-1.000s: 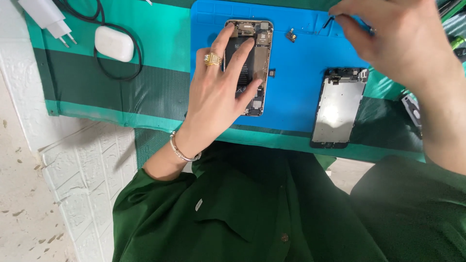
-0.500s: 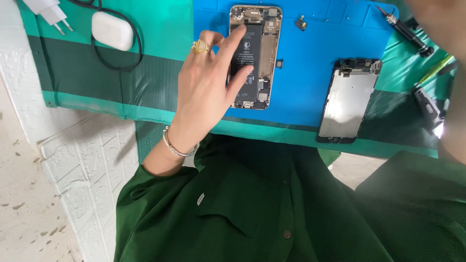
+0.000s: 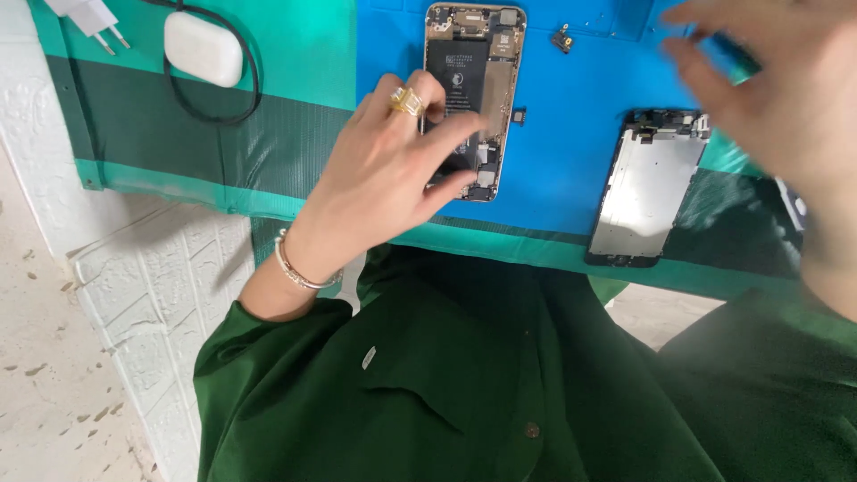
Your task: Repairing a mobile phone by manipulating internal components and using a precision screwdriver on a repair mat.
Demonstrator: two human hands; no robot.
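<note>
The left hand (image 3: 393,170) rests on the lower half of the opened phone (image 3: 473,62), fingers spread and pressing flat on it rather than closed around it; a gold ring sits on one finger and a thin bracelet (image 3: 299,268) on the wrist. The phone lies upright on the blue mat (image 3: 553,143), back shell up with its black battery and boards exposed (the upper half shows clear of the fingers). The right hand (image 3: 777,98) hovers above the mat's right side, blurred, fingers loosely curled; a bit of something blue shows by its fingers, and I cannot tell whether it grips anything. Below it the detached screen (image 3: 643,187) lies face down, straddling the mat's edge and the green cover (image 3: 268,116) beneath. A small loose part (image 3: 562,37) sits near the phone's top right, and another tiny piece (image 3: 520,114) just beside its right edge. Well to the left, on the green cover, a white earbud case (image 3: 203,46) lies inside a loop of black cable (image 3: 252,89), with a white plug (image 3: 89,16) at the corner.
</note>
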